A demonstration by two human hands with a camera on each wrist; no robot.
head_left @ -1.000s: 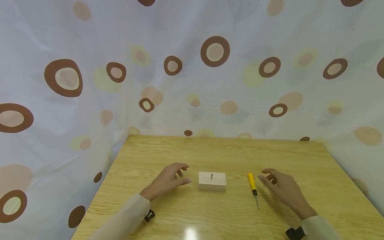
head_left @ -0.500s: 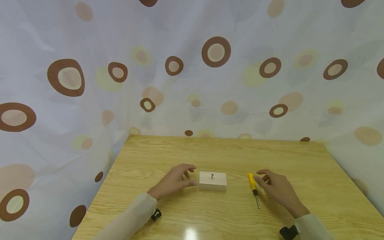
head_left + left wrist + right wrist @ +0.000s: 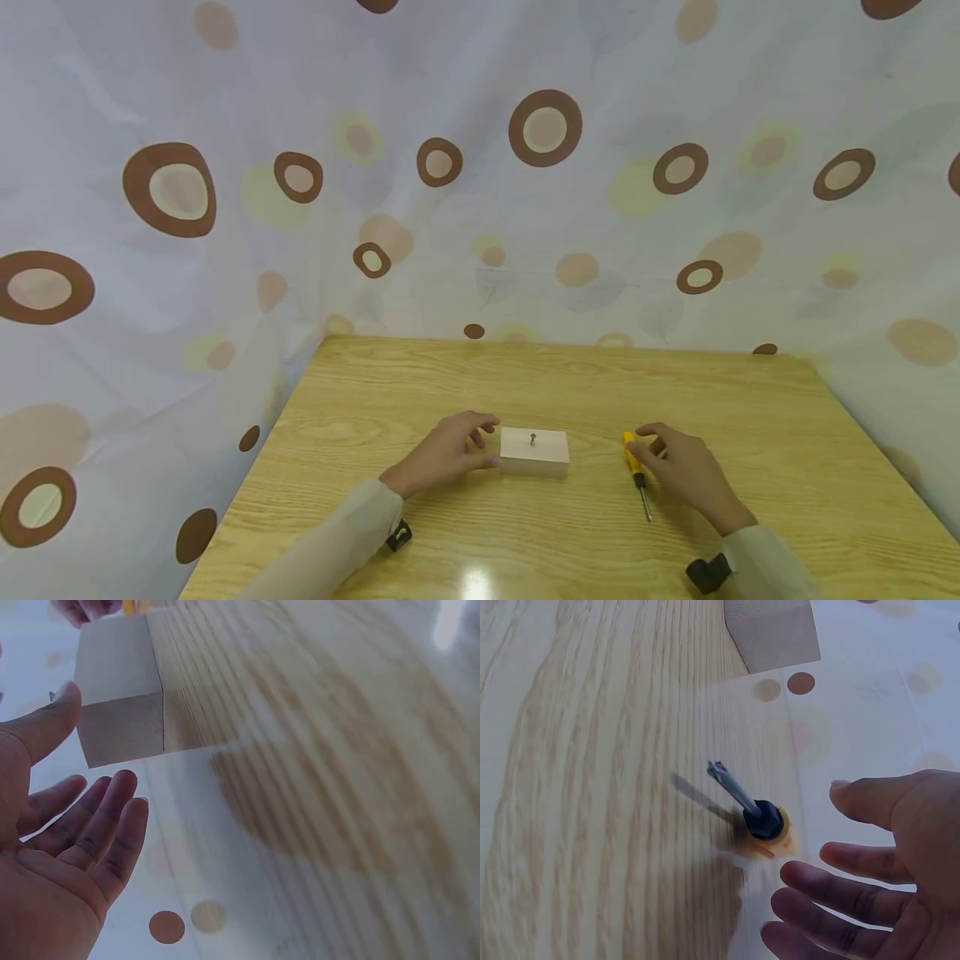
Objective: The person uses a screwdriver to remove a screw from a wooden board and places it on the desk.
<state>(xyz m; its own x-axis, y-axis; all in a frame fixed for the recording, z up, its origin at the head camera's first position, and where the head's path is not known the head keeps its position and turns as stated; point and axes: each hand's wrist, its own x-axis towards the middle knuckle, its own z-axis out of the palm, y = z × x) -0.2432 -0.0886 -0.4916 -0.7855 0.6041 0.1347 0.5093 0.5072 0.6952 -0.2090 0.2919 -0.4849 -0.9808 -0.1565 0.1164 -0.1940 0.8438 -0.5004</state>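
Note:
A pale wooden block [image 3: 534, 454] lies on the table, and a small screw [image 3: 533, 438] stands up from its top. My left hand [image 3: 450, 450] is at the block's left end, thumb and fingers spread apart around that corner. In the left wrist view the thumb overlaps the block's edge, with the other fingers loosely extended. To the right lies a screwdriver [image 3: 638, 477] with a yellow handle, black collar and metal shaft. My right hand [image 3: 686, 467] hovers at its handle, fingers relaxed and overlapping it. The right wrist view shows the cross-shaped tip [image 3: 717, 769] and space between hand and handle.
The wood-grain table [image 3: 465, 375] extends around both hands. A white curtain [image 3: 480, 208] with brown and beige circles hangs behind it and along both sides. Black wrist cameras [image 3: 708, 575] sit below both sleeves.
My left hand has moved right, up to the block's left end. My right hand has moved left, from beside the screwdriver to over its handle. Block and screwdriver stay in place.

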